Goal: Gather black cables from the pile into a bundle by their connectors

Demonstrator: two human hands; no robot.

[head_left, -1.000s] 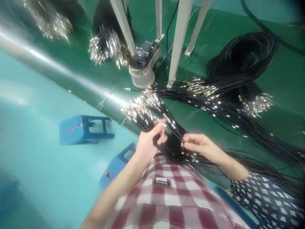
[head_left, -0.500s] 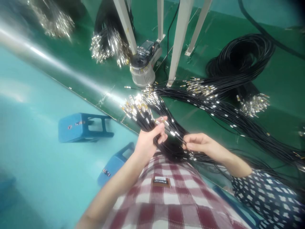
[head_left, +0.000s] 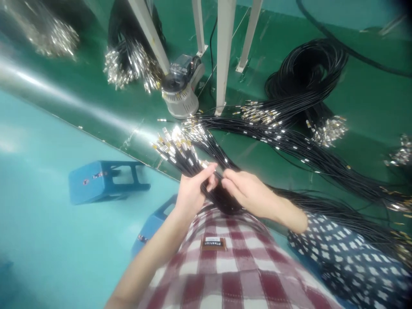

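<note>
My left hand (head_left: 193, 189) is closed around a thick bundle of black cables (head_left: 184, 159), just below their metal connector ends, which fan out up and to the left. My right hand (head_left: 246, 193) is beside it, thumb and fingers pinched close to the left fingertips. The thin black cables in that pinch are mostly hidden by the hand. Behind both hands, another bunch of black cables (head_left: 212, 148) with shiny connectors lies on the green tabletop (head_left: 257, 165).
A grey round-based device (head_left: 180, 101) stands by white metal legs (head_left: 225, 56). Coiled cables (head_left: 302, 73) lie at the back right, with more cable bundles (head_left: 128, 64) at the back left. Blue stools (head_left: 88, 182) are on the floor beyond the table edge.
My right hand has moved left, up to my left hand, and the connectors that showed between the hands are now mostly out of sight. The view has shifted slightly.
</note>
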